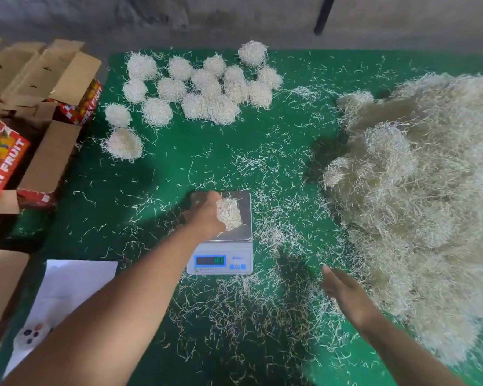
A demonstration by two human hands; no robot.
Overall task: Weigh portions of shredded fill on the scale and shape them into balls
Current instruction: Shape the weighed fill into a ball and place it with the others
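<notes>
Left hand (207, 215) fingers grip a wad (228, 214) over the scale (244, 218); right hand (343, 292) fingers open. Fill judged light, springy, shedding: cup it whole.

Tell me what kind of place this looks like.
Probably a small fruit-packing workspace on the floor. A big fill pile lies on a green mat, finished balls sit beyond a scale, and open boxes printed "fresh fruit" stand at the left.

Shiny metal scale (246, 218) platter, matt green cloth (179, 168), cardboard boxes (50, 160).
</notes>
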